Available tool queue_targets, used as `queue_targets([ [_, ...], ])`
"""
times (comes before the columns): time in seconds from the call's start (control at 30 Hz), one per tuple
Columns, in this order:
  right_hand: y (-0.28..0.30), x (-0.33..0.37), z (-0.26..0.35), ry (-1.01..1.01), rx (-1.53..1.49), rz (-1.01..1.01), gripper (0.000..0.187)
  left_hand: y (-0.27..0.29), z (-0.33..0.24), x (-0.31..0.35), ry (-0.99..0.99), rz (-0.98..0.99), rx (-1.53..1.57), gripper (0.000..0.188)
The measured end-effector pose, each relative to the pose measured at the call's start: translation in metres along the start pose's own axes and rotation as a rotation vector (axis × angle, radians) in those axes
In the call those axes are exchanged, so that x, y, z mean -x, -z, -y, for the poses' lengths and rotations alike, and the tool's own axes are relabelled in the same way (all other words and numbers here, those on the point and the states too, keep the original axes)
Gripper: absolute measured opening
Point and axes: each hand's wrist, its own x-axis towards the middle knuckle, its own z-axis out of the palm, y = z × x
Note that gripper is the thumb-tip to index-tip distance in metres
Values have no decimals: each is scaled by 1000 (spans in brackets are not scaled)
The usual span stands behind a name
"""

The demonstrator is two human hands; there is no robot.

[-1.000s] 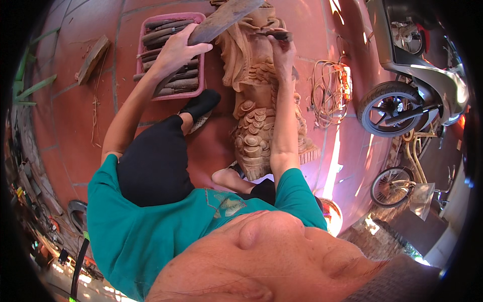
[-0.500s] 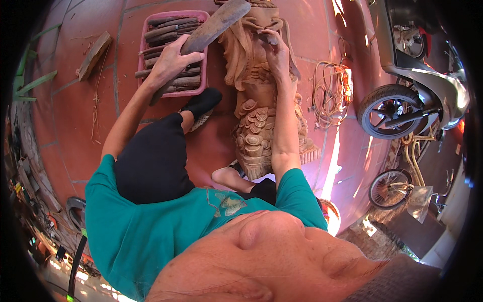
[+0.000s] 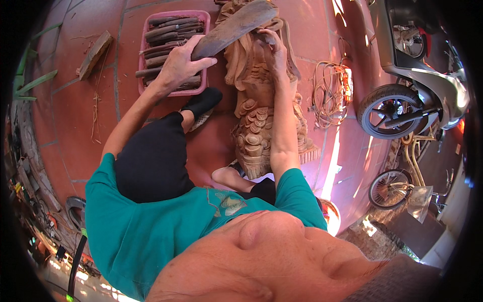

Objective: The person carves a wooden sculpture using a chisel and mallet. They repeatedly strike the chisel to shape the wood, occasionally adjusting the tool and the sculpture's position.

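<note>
My left hand (image 3: 182, 65) is closed round the narrow end of a long, flat wooden mallet (image 3: 234, 29). The mallet's broad end reaches over the top part of a carved wooden statue (image 3: 254, 133), which lies on the floor in front of me. On the statue's upper part, my right hand (image 3: 275, 58) is curled round a dark chisel, mostly hidden by the fingers and the mallet. Folds of cloth and heaped rounded coin shapes are carved into the brown wood.
Left of the statue, a pink plastic basket (image 3: 142, 75) holds several dark chisels (image 3: 166, 35). A wood block (image 3: 94, 55) lies farther left. To the right are a coiled orange cable (image 3: 327, 93), a parked motorbike (image 3: 390, 110) and a bicycle (image 3: 390, 190). My foot (image 3: 202, 103) rests by the basket.
The mallet in my left hand has moved right and now covers the area by my right fingertips. My right hand stays at nearly the same place on the statue.
</note>
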Motion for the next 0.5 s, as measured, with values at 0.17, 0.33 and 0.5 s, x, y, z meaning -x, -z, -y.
queue_targets([
  [0.17, -4, 3, -9, -35, 7, -7, 29, -13, -5, 6, -173, -10, -29, 59],
  [0.33, -5, 5, 2, -23, 68, -68, 26, -18, -3, 2, -32, 134, -329, 60],
  [0.5, -5, 8, -30, -20, 120, -42, 26, -26, -14, 0, -270, -55, -244, 58],
])
